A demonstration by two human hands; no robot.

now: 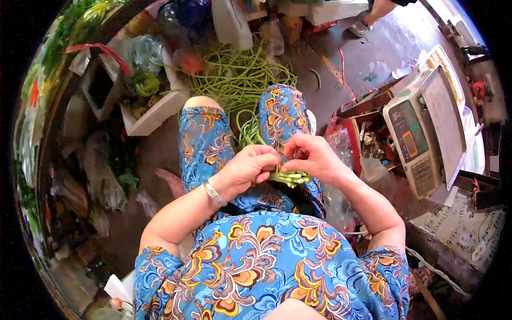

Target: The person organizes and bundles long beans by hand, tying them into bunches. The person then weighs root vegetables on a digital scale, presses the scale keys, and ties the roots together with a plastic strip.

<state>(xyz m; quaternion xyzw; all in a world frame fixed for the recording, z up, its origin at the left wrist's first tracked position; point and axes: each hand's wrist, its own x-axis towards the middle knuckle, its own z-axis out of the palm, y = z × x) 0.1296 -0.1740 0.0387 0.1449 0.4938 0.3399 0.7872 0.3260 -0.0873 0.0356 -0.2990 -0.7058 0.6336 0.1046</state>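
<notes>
A bundle of green long beans lies across my lap, its cut ends pointing right and toward me. The rest of the beans trail down between my knees. My left hand is closed at the bundle's left side, thumb and fingers pressed together. My right hand pinches just above the bean ends, close to the left fingertips. A thin bluish strand seems to show between the two hands, but the fingers hide most of it, so what each pinch holds is unclear.
Loose long beans are heaped on the floor beyond my knees. On the right stand a digital scale and a red-edged box of small items. A white foam box sits left. Another person's foot is at the back.
</notes>
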